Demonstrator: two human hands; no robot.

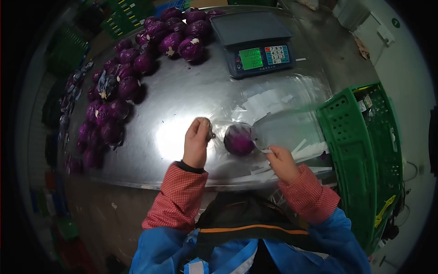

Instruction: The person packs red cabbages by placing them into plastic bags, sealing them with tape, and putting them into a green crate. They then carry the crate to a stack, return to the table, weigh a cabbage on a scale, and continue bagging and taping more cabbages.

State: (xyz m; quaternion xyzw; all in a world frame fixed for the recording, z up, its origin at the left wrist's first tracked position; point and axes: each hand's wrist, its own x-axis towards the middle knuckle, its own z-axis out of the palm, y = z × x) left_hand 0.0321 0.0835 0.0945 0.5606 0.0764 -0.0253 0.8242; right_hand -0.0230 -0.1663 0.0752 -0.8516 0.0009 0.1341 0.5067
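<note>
A red cabbage (238,139) sits on the metal table between my two hands, with clear plastic film (235,122) over and around it. To its left, my left hand (197,140) is closed, and an edge of the film runs to its fingertips. My right hand (282,162) pinches another part of the film, drawn into a narrow, taut strip at the cabbage's lower right. More clear sheets and white paper-like strips (266,101) lie on the table just beyond and to the right.
Many red cabbages (129,55) are heaped along the table's left and far sides. A digital scale (253,41) with a lit green display stands at the back. Against the right edge is a green plastic crate (349,132). Bare metal tabletop (166,98) lies left of my hands.
</note>
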